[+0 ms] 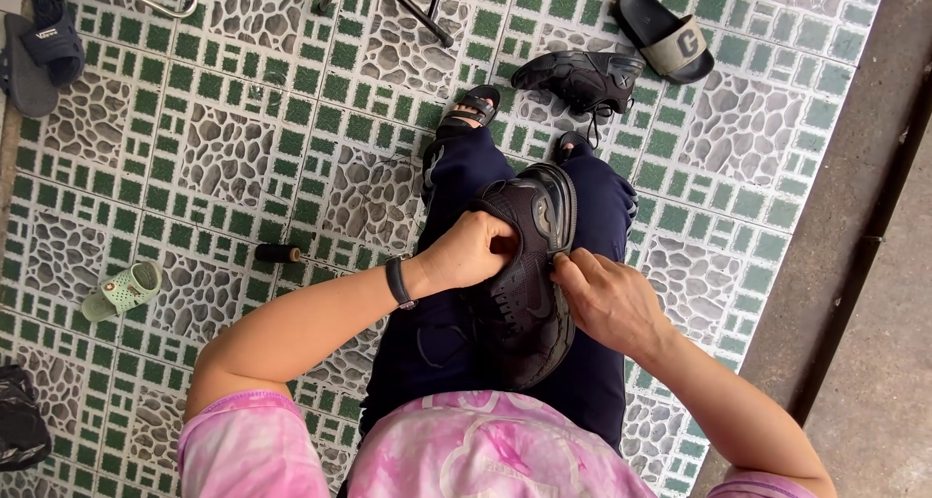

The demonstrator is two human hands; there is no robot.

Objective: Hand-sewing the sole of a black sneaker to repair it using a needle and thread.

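Observation:
A black sneaker lies on my lap between my dark blue trouser legs, its sole edge turned to the right. My left hand, with a dark band on its wrist, grips the upper of the sneaker near the toe. My right hand pinches at the sneaker's right side by the sole seam; what is between the fingers is too small to tell. A spool of black thread lies on the tiles to my left, with a thin thread running towards me.
The second black sneaker lies on the patterned green tile floor beyond my feet. A black slide sandal is at the top right, dark slippers at the top left, a small green child's sandal at the left. Metal chair legs stand ahead.

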